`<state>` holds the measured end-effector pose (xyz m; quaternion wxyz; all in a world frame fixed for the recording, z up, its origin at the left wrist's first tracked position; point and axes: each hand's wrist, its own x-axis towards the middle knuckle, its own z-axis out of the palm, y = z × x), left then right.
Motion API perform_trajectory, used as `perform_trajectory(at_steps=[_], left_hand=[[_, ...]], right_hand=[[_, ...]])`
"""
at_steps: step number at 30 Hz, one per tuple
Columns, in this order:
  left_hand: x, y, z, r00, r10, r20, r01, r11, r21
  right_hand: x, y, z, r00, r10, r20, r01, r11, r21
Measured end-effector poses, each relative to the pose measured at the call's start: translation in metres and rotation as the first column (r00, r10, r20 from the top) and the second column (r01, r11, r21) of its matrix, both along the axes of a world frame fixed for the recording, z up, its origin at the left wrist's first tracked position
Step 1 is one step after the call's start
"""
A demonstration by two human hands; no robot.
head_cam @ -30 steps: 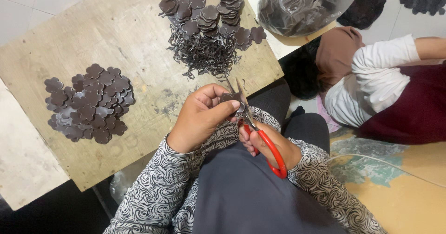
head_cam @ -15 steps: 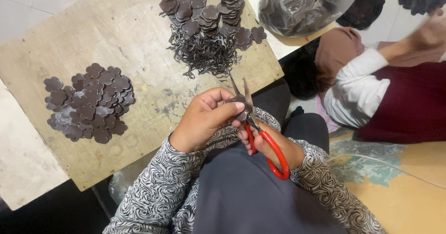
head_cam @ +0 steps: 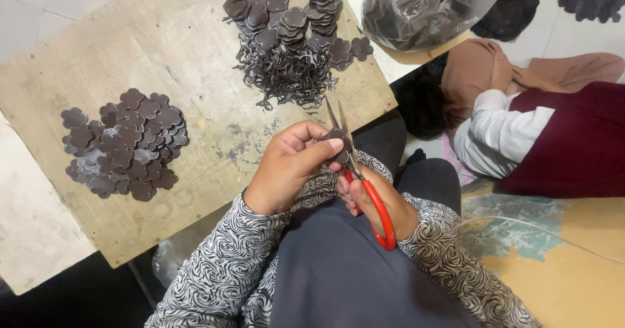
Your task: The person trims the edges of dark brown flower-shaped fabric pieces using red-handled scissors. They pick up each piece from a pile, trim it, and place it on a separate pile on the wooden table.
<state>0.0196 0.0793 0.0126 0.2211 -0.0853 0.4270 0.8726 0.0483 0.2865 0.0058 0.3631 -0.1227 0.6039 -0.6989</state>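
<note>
The left hand (head_cam: 286, 168) pinches a small dark brown piece (head_cam: 336, 135) between thumb and fingertips, fingers pressed together on it, just above the lap. The piece looks flat and matte, like thin leather or foam, though it is too small and half covered to tell its full outline. The right hand (head_cam: 371, 201) grips a pair of scissors (head_cam: 364, 185) with glossy red plastic loops, fingers curled through and around the handles. The thin metal blades stand slightly apart in a narrow V, pointing up and away, with the piece sitting at their base.

In front of the hands lies a worn plywood board (head_cam: 176, 48), pale, scuffed and stained with dark smudges near its close edge. On its left part rests a loose heap of flower-shaped pieces (head_cam: 124, 144), each flat with rounded, scalloped lobes, the same matte dark brown. At the far side of the board stand several short stacks of the same shapes (head_cam: 286, 15), and just beside them a tangle of thin curly trimmings (head_cam: 283, 77), wiry and dark.

Beyond the board's right corner sits a crinkled clear plastic bag (head_cam: 423, 6) holding dark material. To the right another person (head_cam: 534, 133) sits low, in a white sleeve and maroon cloth.
</note>
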Motion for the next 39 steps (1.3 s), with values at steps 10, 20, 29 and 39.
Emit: perform_trajectory(at_steps=[10, 20, 29, 39], left_hand=[[0.000, -0.005, 0.004, 0.996, -0.002, -0.089, -0.006, 0.996, -0.088], [-0.002, -0.008, 0.001, 0.998, 0.038, -0.050, -0.043, 0.993, -0.110], [-0.004, -0.013, 0.000, 0.998, 0.025, -0.057, -0.039, 0.964, -0.262], [-0.002, -0.016, 0.003, 0.996, 0.044, -0.077, -0.064, 0.956, -0.287]], right_hand=[[0.000, -0.002, 0.001, 0.999, -0.033, 0.009, 0.033, 0.999, -0.009], [-0.003, 0.002, 0.004, 1.000, -0.008, -0.011, 0.009, 0.998, 0.069], [-0.004, 0.003, 0.007, 1.000, -0.006, 0.009, 0.005, 0.994, 0.111], [-0.008, 0.001, 0.007, 0.989, 0.094, -0.117, -0.080, 0.990, 0.117]])
